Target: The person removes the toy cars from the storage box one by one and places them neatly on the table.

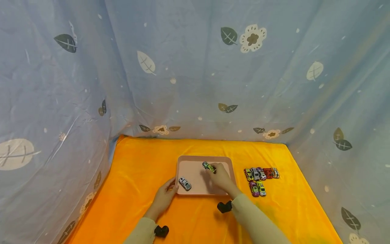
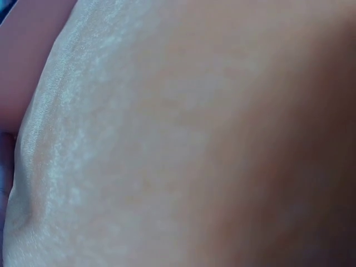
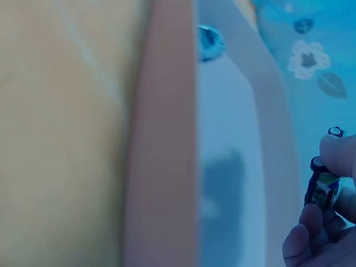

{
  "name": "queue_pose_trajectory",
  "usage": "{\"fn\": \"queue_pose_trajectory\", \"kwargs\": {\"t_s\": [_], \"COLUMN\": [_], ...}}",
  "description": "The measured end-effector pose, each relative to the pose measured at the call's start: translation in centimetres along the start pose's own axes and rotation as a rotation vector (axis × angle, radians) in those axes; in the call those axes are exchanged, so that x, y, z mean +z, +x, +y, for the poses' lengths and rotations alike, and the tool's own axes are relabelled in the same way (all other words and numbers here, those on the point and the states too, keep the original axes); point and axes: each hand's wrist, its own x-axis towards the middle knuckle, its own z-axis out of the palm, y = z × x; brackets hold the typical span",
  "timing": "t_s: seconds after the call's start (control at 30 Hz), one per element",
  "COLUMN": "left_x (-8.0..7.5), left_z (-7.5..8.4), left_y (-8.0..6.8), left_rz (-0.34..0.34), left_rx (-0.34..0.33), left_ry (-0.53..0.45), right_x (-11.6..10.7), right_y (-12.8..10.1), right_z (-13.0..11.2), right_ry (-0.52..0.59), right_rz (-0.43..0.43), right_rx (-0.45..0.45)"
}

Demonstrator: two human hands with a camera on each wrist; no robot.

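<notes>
Green toy car [image 1: 208, 166] with a patterned metal body sits pinched in the fingertips of the right hand [image 1: 220, 177], held over the far middle part of the shallow pink rectangular tray [image 1: 195, 159]. The right wrist view shows the same car [image 3: 324, 186] upright on its end between the thumb and curled fingers [image 3: 303, 236], just beside the tray's pale rim [image 3: 272, 128]. A second small white and grey toy car [image 1: 185, 183] rests inside the tray near its front left corner. Touching that corner from outside is the left hand [image 1: 164, 196], its fingers laid fairly straight against the tray's edge and gripping nothing. Right of the tray, a cluster of small multicoloured toy cars [image 1: 261, 177] stands in two short rows on the orange cloth-covered desk [image 1: 140, 169]. Behind the tray hangs a blue-grey curtain printed with leaves and flowers [image 1: 195, 67].
</notes>
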Motion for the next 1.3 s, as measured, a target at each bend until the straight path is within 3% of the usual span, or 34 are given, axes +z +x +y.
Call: {"fn": "queue_pose_trajectory", "kwargs": {"t_s": [0.17, 0.3, 0.5, 0.73, 0.97, 1.3], "left_x": [0.1, -0.1, -0.1, 0.2, 0.2, 0.1], "left_z": [-0.1, -0.1, -0.3, -0.6, -0.7, -0.8], "left_y": [0.0, 0.0, 0.0, 0.2, 0.2, 0.4], "left_rz": [0.000, 0.003, 0.018, 0.022, 0.012, 0.017], "left_rx": [-0.008, -0.019, -0.014, -0.038, -0.033, -0.033], "left_ry": [0.003, 0.001, 0.006, 0.005, 0.016, 0.035], "right_x": [-3.0, -5.1, -6.5, -7.7, -10.2, -14.6], "right_y": [-0.9, -1.6, -3.1, -4.5, -6.3, -9.7], "right_z": [0.6, 1.7, 3.6, 5.6, 8.0, 11.9], "right_ry": [0.056, 0.037, 0.034, 0.029, 0.025, 0.068], "right_rz": [0.050, 0.067, 0.107, 0.147, 0.193, 0.169], "right_rx": [-0.036, 0.019, 0.109, 0.143, 0.178, 0.378]}}
